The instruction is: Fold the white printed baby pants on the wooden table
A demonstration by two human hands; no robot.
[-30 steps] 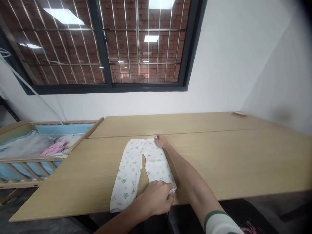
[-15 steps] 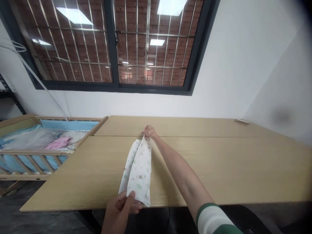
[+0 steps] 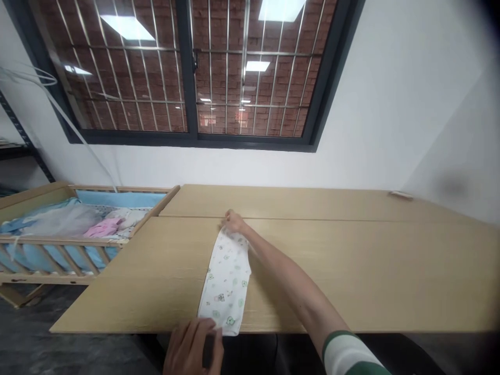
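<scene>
Closest in, the left hand [image 3: 191, 346] sits at the near edge of the surface [image 3: 332, 260], its fingers [image 3: 195, 330] loosely bent beside the hem of the white printed pants [image 3: 226, 281]; whether they pinch the cloth, I cannot tell. The pants lie on the surface, folded lengthwise into one narrow strip, with the hem reaching the near edge. A white and green sleeve [image 3: 351, 354] shows on the right arm, which stretches forward to the waist end, where the right hand [image 3: 234, 223] has its fingers closed on the fabric. To the left stands a wooden crib [image 3: 62, 240] containing a pink cloth [image 3: 104, 227]. Beyond, a dark-framed window [image 3: 191, 67] is set in the white wall [image 3: 390, 104].
</scene>
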